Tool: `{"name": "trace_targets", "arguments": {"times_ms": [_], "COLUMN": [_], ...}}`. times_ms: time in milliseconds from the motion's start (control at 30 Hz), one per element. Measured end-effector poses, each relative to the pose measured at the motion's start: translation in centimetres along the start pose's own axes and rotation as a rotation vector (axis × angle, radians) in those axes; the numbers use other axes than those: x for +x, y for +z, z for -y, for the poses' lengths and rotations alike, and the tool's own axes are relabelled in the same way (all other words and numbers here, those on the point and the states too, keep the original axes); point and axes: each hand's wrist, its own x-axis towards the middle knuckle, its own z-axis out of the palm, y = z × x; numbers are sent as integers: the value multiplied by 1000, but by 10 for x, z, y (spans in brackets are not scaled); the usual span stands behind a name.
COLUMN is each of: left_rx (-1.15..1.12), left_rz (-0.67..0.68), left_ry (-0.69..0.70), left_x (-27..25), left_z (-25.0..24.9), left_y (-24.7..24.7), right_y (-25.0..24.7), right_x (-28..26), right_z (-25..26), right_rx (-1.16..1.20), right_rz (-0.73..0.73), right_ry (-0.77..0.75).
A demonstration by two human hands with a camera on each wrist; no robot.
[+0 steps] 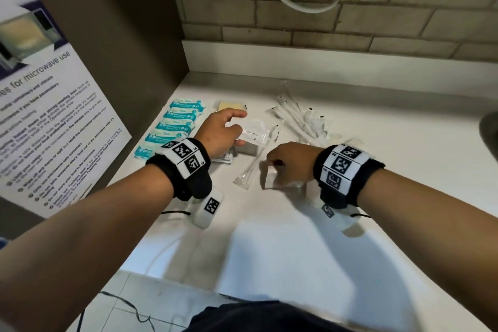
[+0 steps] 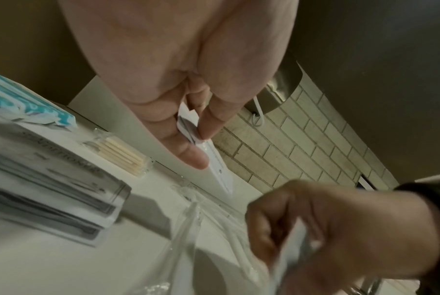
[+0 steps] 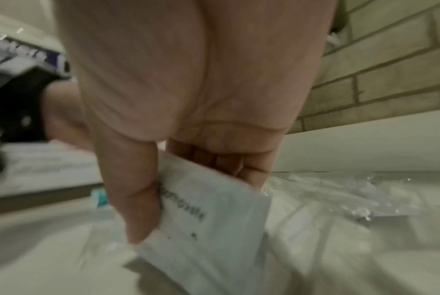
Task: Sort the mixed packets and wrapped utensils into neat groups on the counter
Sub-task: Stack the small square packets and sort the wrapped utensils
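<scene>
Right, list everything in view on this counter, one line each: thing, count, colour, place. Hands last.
teal packets: about six, teal and white, a row along the counter's left edge.
toothpick pack: one, pale wood in clear wrap, behind the left hand.
toothpaste sachets: two, white; one in the left hand, one in the right.
flat printed packets: a stack, white with dark print, under the left hand.
wrapped utensils: a loose pile, white in clear plastic, back right; one more lies between the hands.
counter: one, white.
poster: one, white with dark text, left wall.
left hand: pinches a sachet.
right hand: grips a sachet.
</scene>
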Motion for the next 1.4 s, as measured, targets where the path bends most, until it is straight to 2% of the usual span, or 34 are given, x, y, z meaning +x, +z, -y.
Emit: {"name": "trace_targets", "arguments": {"times_ms": [67,267,367,567,733,967,1067,1133,1266,1400], "left_rx": [6,-213,-286,-408,-168,56,121,126,68,-78], "left_rz": [-11,30,34,21,31,2,50,74,163,270], "left_ry": [-11,-87,-69,-45,51,40,48,55,62,-16], "left_x": [-1,-8,-9,-2,1,7,7,6,6,6], "left_z": [4,-3,-9,-16,-10,-9,-10,-10,-12,-13], "left_y": [-1,6,8,5,-1,-16,-15,-13,-9,-6], "right_y": [-16,-68,-70,-51,-45,-53,-61,-65,-70,-65], "right_x": [-1,10,20,28,26,26,27,24,20,19], "right_z": [-3,-6,-5,-1,-5,-13,-12,-7,0,6], "right_rx": [141,633,878,1005,958,922,780,627,390,398], "right_rz": [-82,-542,-638,-640,-598,-636,-641,-571,-336,-281], "right_ry": [-8,26,74,164,129,128,77,10,-94,-69]}}
